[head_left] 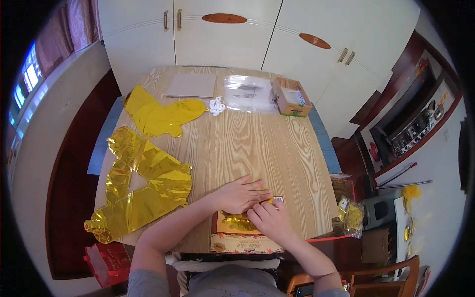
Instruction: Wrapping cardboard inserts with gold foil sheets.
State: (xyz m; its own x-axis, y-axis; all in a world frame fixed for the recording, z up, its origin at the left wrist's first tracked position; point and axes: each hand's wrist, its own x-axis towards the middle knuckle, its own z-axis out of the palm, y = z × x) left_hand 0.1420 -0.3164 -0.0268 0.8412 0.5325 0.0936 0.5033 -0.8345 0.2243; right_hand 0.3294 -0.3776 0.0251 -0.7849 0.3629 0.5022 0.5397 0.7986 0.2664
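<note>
My left hand (241, 195) lies flat with its fingers spread, pressing on a gold foil balloon (236, 223). Beneath the foil is an orange printed card pack (247, 243) at the table's near edge. My right hand (272, 221) is closed, fingers curled and pinching at the foil beside the left fingertips; the pinched part is mostly hidden. Two larger flat gold foil balloons lie to the left: one spread with an opening in its middle (163, 178), and a matte one (168, 116) farther back.
Along the far side of the wooden table (247, 153) sit a grey card (192, 85), a cluster of small white rings (216, 106), a clear plastic bag (247, 93) and a small cardboard box (293, 98). A wooden chair (391, 273) stands near right, a red bag (106, 262) near left.
</note>
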